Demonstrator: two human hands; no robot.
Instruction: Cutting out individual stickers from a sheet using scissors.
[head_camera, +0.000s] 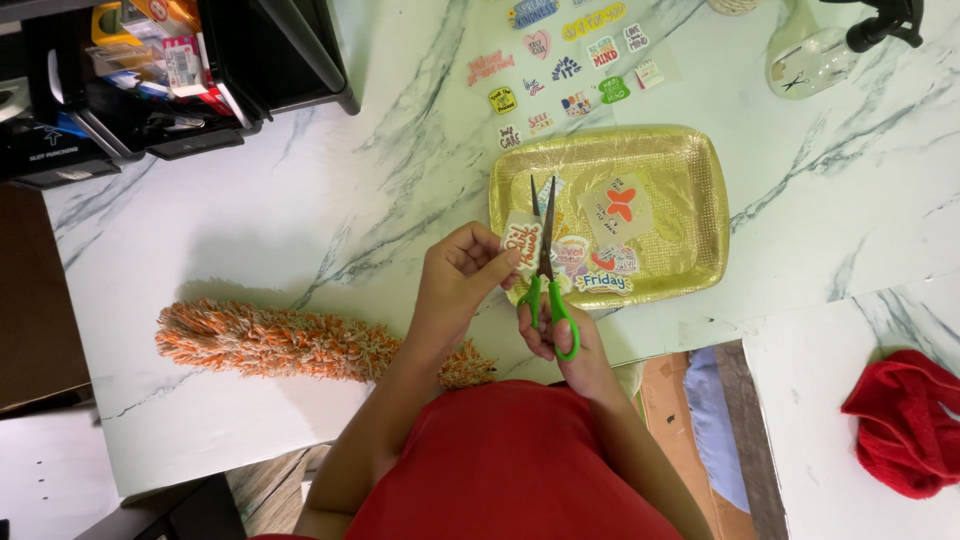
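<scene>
My left hand (456, 278) pinches a small white sticker (522, 240) with red lettering, held over the near left corner of a gold rectangular tray (700, 170). My right hand (562, 345) grips green-handled scissors (546, 270), blades slightly apart and pointing away from me, right beside the sticker's edge. Several cut stickers lie in the tray, among them one with an orange butterfly (620, 205).
A clear sheet with several colourful stickers (565, 60) lies beyond the tray on the marble-patterned table. An orange and white fluffy duster (280, 342) lies at the left. Black organiser bins (170, 80) stand far left, a spray bottle (830, 50) far right, a red cloth (905, 420) near right.
</scene>
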